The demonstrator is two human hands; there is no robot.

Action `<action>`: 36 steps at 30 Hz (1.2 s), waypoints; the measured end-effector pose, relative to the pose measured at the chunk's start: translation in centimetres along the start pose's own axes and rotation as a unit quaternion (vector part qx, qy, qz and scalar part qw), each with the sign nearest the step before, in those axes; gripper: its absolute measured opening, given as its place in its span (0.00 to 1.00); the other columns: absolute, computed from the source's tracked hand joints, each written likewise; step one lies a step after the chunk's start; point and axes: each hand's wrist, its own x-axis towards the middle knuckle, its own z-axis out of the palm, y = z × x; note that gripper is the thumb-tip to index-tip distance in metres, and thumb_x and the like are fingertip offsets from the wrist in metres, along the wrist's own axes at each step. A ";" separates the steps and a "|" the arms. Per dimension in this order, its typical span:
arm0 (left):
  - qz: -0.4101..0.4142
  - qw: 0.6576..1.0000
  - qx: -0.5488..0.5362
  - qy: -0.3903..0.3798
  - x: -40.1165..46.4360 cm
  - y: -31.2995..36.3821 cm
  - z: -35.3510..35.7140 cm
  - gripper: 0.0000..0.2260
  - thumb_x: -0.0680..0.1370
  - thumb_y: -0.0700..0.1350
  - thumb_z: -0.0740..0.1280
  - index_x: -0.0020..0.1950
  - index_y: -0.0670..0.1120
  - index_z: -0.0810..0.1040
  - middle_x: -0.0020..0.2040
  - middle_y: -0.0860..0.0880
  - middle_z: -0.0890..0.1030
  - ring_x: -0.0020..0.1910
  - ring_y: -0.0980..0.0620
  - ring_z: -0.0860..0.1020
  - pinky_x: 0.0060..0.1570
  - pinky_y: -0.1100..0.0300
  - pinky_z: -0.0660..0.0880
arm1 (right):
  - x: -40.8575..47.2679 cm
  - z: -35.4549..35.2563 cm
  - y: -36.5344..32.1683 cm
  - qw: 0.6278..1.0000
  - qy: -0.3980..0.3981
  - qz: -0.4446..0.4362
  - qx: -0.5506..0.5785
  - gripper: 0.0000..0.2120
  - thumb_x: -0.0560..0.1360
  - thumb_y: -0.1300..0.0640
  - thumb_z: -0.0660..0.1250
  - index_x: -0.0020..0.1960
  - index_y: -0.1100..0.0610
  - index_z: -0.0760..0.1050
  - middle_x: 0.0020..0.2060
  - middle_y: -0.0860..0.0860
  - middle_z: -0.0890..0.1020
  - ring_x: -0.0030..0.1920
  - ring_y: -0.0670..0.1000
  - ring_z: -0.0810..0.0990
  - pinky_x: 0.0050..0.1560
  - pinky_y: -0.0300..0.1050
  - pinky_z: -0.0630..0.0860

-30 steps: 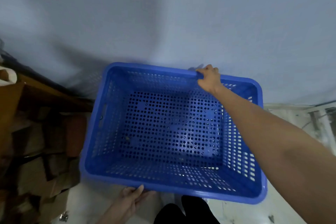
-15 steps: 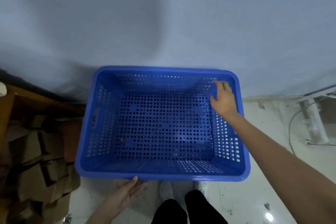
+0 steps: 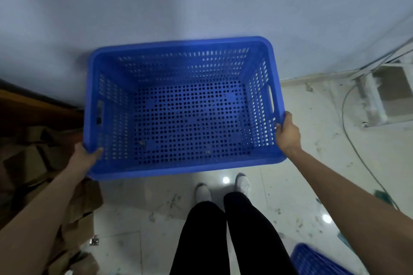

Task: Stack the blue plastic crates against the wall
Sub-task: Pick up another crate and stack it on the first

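Blue perforated crate sits open side up, far rim against the pale wall, above white tiled floor. Left hand grips near-left rim corner, fingers curled over the edge. Right hand clamps the right rim near the front. Second blue crate at lower right, blurred. Cardboard pile left. Grey cable right.

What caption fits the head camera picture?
Both hands, left and right, grip a blue crate by the wall.
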 end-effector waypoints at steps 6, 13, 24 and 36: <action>0.010 0.997 -0.071 0.042 1.4 -1.4 1.6 0.08 0.80 0.37 0.62 0.56 0.46 0.67 0.67 0.36 0.73 0.55 0.44 0.73 0.53 0.50 0.69 | 2.2 -0.8 -0.6 0.999 0.013 -0.021 -0.024 0.17 0.79 0.59 0.55 0.67 0.61 0.61 0.53 0.66 0.79 0.51 0.68 0.78 0.52 0.58 0.73; 0.028 0.996 -0.048 0.067 1.5 -2.5 1.6 0.14 0.79 0.41 0.63 0.64 0.39 0.71 0.64 0.37 0.76 0.62 0.36 0.75 0.60 0.42 0.73 | 0.7 -0.7 0.0 0.997 0.010 -0.043 -0.058 0.18 0.80 0.57 0.56 0.67 0.61 0.61 0.53 0.66 0.80 0.49 0.69 0.78 0.50 0.58 0.74; 0.018 0.996 -0.029 0.077 2.5 -3.5 0.7 0.13 0.80 0.43 0.63 0.64 0.41 0.71 0.62 0.39 0.77 0.59 0.36 0.77 0.57 0.39 0.75 | 0.7 0.5 0.2 0.998 0.002 -0.053 -0.037 0.16 0.81 0.55 0.54 0.66 0.60 0.60 0.50 0.63 0.80 0.40 0.60 0.75 0.43 0.50 0.71; 0.058 0.998 -0.016 0.033 1.4 -5.0 0.6 0.12 0.80 0.45 0.61 0.62 0.44 0.69 0.60 0.41 0.77 0.58 0.38 0.77 0.56 0.40 0.76 | 0.8 1.0 0.1 0.992 0.052 -0.067 -0.096 0.16 0.81 0.56 0.54 0.66 0.62 0.60 0.45 0.65 0.81 0.37 0.64 0.77 0.42 0.52 0.70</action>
